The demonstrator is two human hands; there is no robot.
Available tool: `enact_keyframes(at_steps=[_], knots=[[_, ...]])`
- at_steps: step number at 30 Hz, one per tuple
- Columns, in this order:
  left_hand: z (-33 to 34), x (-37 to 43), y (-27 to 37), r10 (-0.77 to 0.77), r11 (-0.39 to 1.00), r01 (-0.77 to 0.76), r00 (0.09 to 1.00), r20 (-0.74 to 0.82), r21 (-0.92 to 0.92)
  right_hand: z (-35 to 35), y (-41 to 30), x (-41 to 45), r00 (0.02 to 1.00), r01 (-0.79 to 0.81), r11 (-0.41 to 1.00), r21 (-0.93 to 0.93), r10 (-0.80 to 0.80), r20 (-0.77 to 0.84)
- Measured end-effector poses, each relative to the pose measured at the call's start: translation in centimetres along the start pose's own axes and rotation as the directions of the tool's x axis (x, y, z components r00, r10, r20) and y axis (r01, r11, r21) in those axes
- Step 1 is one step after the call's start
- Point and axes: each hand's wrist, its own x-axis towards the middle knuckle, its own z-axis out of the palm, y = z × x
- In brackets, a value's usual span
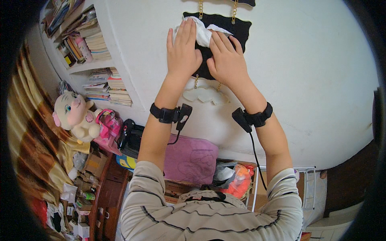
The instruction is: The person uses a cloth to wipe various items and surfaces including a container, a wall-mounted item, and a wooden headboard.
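Observation:
Both hands are raised to a black hanging wall plaque (205,61) with a wavy, light-edged outline. A crumpled white cloth or tissue (202,35) lies against its face. My left hand (183,49) presses the cloth's left part with fingers stretched out flat. On the right part of the cloth rest the fingers of my right hand (227,55), and a loose flap shows above them. Gold-coloured chains (233,13) link the plaque to another black piece (245,2) above. Below it hangs a pale cloud-shaped piece (205,95), on thinner chains.
Black wrist straps (164,115) carry small devices with cables. At left are shelves of books (98,45), a plush toy (75,113) and a brown curtain (33,129). Under my arms are a purple cushion-like item (193,159), plastic bags (238,177) and a white metal frame (310,183).

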Motion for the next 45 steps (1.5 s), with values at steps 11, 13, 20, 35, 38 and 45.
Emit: enact_keyframes(at_steps=[11, 13, 20, 35, 38, 45], knots=[[0.3, -2.9, 1.0, -0.065, 0.996, 0.070, 0.993, 0.099, -0.048, 0.5, 0.1, 0.8, 0.999, -0.020, 0.999, -0.045, 0.018, -0.046], [0.5, -3.2, 1.2, -0.068, 0.997, 0.072, 0.992, 0.103, -0.037, 0.5, -0.3, 0.3, 0.997, -0.071, 0.997, -0.017, 0.071, -0.028], [1.0, -1.5, 0.9, -0.097, 0.995, 0.097, 0.995, -0.027, -0.009, 0.4, 0.3, 2.1, 0.992, -0.024, 0.999, -0.033, 0.020, -0.126], [1.1, -3.5, 2.6, -0.107, 0.994, 0.106, 0.994, 0.029, 0.012, 0.1, -1.1, -0.7, 0.994, -0.103, 0.994, 0.021, 0.104, -0.021], [0.9, -2.7, 2.9, -0.071, 0.994, 0.067, 0.997, 0.044, 0.083, -0.4, -0.2, -0.6, 0.973, -0.217, 0.974, -0.072, 0.209, -0.102], [0.9, -1.3, 3.7, -0.063, 0.991, 0.059, 0.998, 0.030, 0.119, -1.8, 1.2, -1.2, 0.955, -0.282, 0.954, -0.098, 0.271, -0.118]])
